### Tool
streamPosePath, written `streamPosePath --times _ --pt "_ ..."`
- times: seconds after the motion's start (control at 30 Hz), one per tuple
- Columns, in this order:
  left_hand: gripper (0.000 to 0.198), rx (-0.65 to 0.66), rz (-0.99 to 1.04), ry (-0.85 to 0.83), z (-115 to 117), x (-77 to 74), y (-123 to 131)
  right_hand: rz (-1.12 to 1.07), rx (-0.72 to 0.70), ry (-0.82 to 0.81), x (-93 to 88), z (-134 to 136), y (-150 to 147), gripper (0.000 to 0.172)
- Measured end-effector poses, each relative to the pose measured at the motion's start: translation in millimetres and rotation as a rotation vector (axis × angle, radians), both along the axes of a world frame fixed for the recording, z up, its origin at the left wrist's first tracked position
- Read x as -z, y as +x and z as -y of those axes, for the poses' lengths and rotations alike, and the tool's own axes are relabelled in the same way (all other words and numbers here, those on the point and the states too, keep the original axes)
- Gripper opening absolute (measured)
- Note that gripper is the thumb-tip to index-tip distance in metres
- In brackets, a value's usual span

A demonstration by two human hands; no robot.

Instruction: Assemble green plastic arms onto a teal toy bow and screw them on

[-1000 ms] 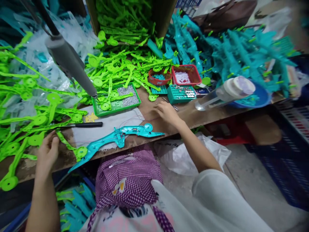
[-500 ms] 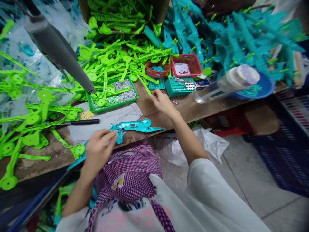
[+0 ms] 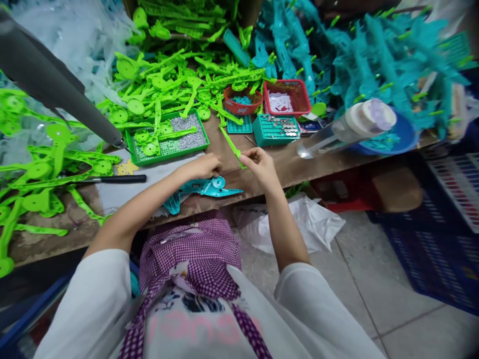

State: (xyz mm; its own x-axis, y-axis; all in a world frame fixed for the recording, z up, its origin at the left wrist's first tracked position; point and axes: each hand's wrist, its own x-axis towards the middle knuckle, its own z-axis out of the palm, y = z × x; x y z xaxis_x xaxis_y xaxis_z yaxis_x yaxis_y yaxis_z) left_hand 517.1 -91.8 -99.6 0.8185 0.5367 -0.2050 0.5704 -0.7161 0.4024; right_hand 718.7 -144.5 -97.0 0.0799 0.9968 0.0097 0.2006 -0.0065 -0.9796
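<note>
A turquoise plastic shell [image 3: 204, 188] lies at the table's front edge, with a round disc and a pointed end on its right. My left hand [image 3: 204, 167] is over the shell's far side, its fingers curled downward; what is under the fingertips is hidden. Between thumb and fingers of my right hand [image 3: 260, 167], closed, is the near end of a long, thin bright green plastic part [image 3: 229, 140]. This part slants away toward the baskets. A pale cloth [image 3: 160, 172] lies partly under my left forearm.
A green tray [image 3: 168, 154] of small metal pieces holds some green parts. Beyond stand a red basket [image 3: 305, 94], a teal box [image 3: 275, 132] and a clear bottle [image 3: 344, 127]. An electric screwdriver [image 3: 75, 94] hangs at left; a black-handled tool [image 3: 125, 179] lies below it.
My left hand has moved from the table's front left, up and right over the turquoise shell. My right hand has drawn the thin green part slightly nearer. The view has shifted a little.
</note>
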Motion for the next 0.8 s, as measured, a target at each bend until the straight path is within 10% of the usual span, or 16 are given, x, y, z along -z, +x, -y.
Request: streamPosePath --times 0.27,0.57,0.8 --pt "0.013 0.059 -0.077 -0.038 -9 -9.2 6 -0.011 -0.075 -0.034 -1.6 6 -1 0.053" --pt "0.006 -0.693 0.672 -0.271 -16 -9.2 -28 0.062 -0.086 -0.017 -5.5 34 3 0.042" --pt "0.021 -0.929 1.227 0.054 77 -34.7 -101 0.556 -0.257 0.202 13.0 48 -25 0.033"
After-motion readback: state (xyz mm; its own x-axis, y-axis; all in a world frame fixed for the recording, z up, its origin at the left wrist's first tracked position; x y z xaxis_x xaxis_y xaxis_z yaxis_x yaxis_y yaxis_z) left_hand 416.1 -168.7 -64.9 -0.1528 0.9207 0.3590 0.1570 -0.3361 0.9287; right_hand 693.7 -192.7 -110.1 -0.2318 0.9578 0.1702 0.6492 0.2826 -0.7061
